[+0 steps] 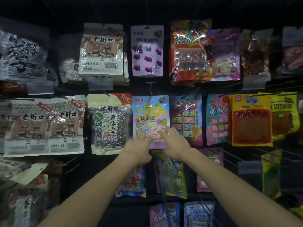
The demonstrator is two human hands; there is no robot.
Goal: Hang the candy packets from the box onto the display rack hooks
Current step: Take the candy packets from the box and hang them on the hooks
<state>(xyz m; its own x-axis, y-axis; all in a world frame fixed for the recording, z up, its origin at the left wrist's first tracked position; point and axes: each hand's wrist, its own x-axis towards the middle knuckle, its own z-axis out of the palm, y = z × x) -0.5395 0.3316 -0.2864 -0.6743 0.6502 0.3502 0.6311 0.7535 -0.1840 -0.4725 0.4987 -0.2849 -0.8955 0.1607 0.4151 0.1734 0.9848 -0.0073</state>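
A pastel candy packet (150, 112) with a banana cartoon and pink and blue marshmallow strips hangs on a black hook (150, 89) in the middle row of the display rack. My left hand (138, 147) lies with straight fingers on the packet's lower left part. My right hand (173, 142) lies flat on its lower right part, fingers pointing up and left. Both forearms reach in from the bottom of the view. The box is out of sight.
Sunflower seed bags (109, 123) hang to the left, a blue cartoon candy packet (186, 118) and a yellow snack packet (251, 120) to the right. A purple grape gummy packet (147, 51) hangs above. More packets (169, 174) hang below, and bare hooks (229, 155) stick out at lower right.
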